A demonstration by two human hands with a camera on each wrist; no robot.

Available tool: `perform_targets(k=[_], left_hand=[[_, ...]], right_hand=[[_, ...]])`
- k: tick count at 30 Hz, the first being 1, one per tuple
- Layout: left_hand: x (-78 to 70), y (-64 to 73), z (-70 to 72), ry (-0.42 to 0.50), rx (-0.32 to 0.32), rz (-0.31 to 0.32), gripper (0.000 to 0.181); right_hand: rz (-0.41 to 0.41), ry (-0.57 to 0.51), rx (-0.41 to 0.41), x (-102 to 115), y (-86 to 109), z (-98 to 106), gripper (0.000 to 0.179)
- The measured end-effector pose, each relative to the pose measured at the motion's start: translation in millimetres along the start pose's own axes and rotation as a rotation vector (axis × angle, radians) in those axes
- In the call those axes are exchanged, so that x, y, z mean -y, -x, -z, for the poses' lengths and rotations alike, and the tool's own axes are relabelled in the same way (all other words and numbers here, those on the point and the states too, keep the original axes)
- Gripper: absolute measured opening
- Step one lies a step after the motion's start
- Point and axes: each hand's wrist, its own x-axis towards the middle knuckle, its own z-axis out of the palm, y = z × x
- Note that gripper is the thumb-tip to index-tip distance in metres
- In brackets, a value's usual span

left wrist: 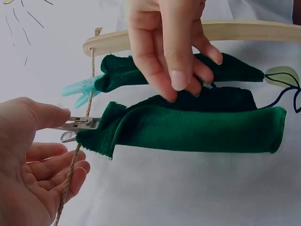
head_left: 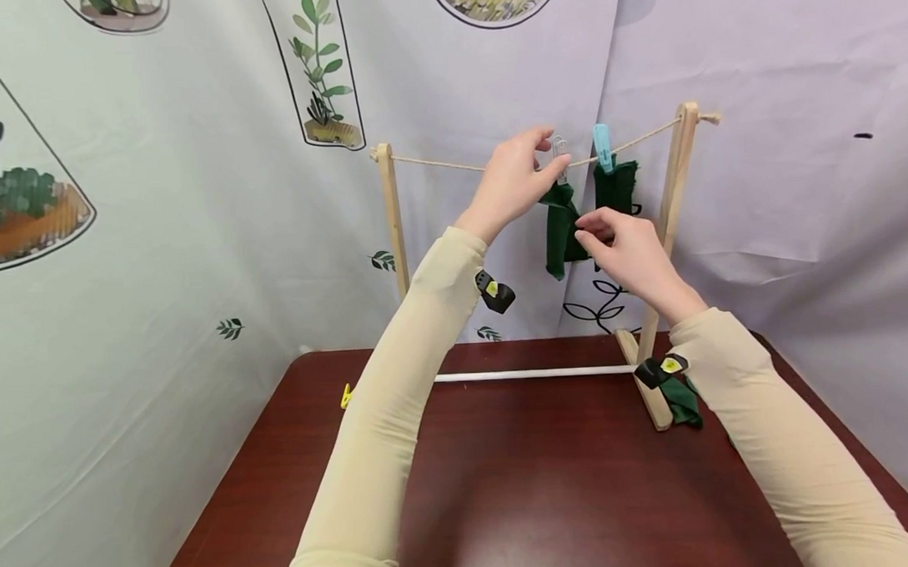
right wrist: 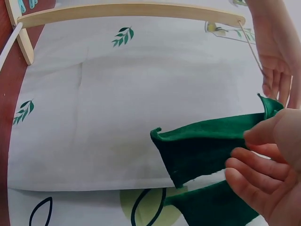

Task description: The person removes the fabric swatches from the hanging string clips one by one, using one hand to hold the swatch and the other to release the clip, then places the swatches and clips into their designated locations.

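Note:
A dark green cloth (left wrist: 197, 129) hangs folded from the rope (left wrist: 70, 181), held by a grey clothespin (left wrist: 84, 123). My left hand (head_left: 514, 177) is at this clothespin. In the left wrist view its thumb tip meets the clothespin's handle end, while the other fingers lie apart below the rope. Loosely bent, the fingers of my right hand (head_left: 633, 248) are beside the hanging cloth, thumb and fingertips apart in the right wrist view. To the right, a second green cloth (head_left: 614, 186) hangs under a light blue clothespin (head_left: 603, 149).
The rope runs between the left wooden post (head_left: 393, 219) and right wooden post (head_left: 679, 175). A white rod (head_left: 532, 373) joins the stand low down. Another green cloth (head_left: 682, 402) lies by the right foot on the dark red table (head_left: 535, 464); a yellow clothespin (head_left: 346, 396) is at left.

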Motion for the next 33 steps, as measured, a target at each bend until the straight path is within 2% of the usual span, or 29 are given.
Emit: perform_targets(k=[5, 13, 24, 33], left_hand=[[-1.1, -0.8, -2.4, 0.036, 0.004, 0.011, 0.052], [-2.4, 0.3, -0.5, 0.107, -0.034, 0.015, 0.049], [-0.1, 5.5, -1.7, 0.154, -0.044, -0.008, 0.045], [-1.8, 5.4, -0.9, 0.182, -0.047, -0.011, 0.045]], right_hand=[[0.006, -0.017, -0.076, 0.9, -0.9, 0.8, 0.026], [0.018, -0.031, -0.126, 2.3, -3.9, 0.8, 0.026], [-0.019, -0.066, -0.128, 0.7, -4.2, 0.9, 0.030], [-0.007, -0.083, -0.121, 5.7, -9.8, 3.8, 0.032]])
